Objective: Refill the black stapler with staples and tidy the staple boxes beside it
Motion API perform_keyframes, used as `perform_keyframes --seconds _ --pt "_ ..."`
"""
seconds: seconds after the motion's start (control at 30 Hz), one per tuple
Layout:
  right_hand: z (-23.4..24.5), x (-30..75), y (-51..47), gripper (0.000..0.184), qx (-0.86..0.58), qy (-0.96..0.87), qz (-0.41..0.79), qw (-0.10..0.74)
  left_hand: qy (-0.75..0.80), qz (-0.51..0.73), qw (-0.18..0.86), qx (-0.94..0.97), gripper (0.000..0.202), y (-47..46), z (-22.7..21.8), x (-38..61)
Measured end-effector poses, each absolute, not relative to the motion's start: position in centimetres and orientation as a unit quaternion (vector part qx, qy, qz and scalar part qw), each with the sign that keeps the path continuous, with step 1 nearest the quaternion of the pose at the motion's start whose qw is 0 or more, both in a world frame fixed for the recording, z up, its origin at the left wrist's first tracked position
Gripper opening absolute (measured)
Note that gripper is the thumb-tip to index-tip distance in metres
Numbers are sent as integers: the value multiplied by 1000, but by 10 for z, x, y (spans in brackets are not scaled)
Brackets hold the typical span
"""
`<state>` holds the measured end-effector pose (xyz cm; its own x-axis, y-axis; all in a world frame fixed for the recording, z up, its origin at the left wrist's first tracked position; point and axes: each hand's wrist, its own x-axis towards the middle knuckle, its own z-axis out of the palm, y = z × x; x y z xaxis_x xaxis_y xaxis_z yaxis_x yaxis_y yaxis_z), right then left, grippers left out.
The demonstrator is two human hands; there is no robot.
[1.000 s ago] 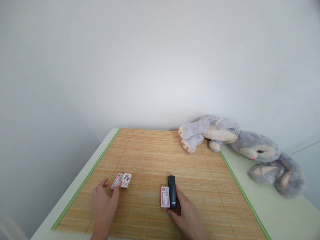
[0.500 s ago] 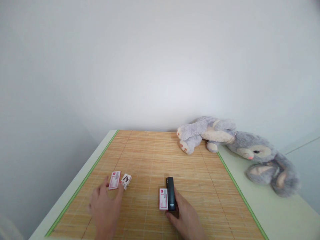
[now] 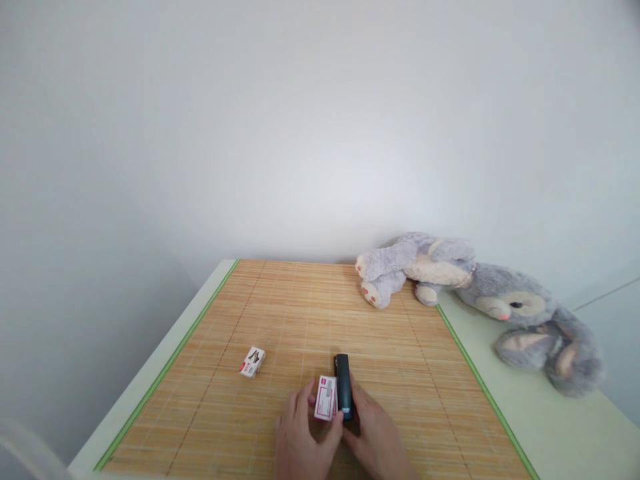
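Note:
A small white box with pink edges and a label (image 3: 325, 399) sits between the fingers and thumb of my left hand (image 3: 304, 433), slightly turned. A sliver of a like box shows at its right side, mostly hidden beneath it. Right beside the boxes stands a black stapler (image 3: 344, 387), pointing away from me. My right hand (image 3: 375, 433) is closed round the stapler's right side and near end. Farther left lies a small white box with a dark picture of staples (image 3: 253, 362), touched by neither hand.
A bamboo mat (image 3: 300, 300) with green edging covers much of the pale table (image 3: 565, 427). At the back right a grey plush rabbit (image 3: 440, 270) lies on its side, its feet over the mat. A pale wall (image 3: 300, 133) rises behind.
My left hand has moved right, bringing the pink-edged box from beside the staples-picture box to the one by the stapler. My right hand has stayed at the stapler.

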<state>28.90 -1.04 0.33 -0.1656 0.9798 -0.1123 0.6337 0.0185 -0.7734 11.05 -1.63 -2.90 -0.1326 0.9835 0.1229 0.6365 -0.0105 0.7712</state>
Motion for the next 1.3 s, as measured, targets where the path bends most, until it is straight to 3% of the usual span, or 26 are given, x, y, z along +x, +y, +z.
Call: perform_keyframes --seconds 0.17,0.37,0.6,0.77,0.87,1.07,1.17,1.3 --pt "15 286 -8 90 -622 -661 363 210 648 389 345 557 52 -9 -19 115" --pt "18 281 -6 78 -645 -650 351 198 648 385 401 520 57 -5 -22 116" --pt "22 277 -6 67 -652 -646 345 197 652 356 400 537 54 -6 -18 119" --pt "20 278 -7 73 -654 -636 353 208 643 359 407 541 52 -7 -17 115" --pt "16 279 -8 80 -654 -633 354 214 652 388 351 549 47 0 -13 96" --pt "14 282 -7 87 -658 -629 357 210 722 419 86 545 43 49 2 21" --pt "15 283 -5 92 -660 -626 362 205 745 364 188 526 54 74 5 -12" --pt "12 282 -3 99 -650 -632 365 212 702 328 311 551 49 93 -1 -23"
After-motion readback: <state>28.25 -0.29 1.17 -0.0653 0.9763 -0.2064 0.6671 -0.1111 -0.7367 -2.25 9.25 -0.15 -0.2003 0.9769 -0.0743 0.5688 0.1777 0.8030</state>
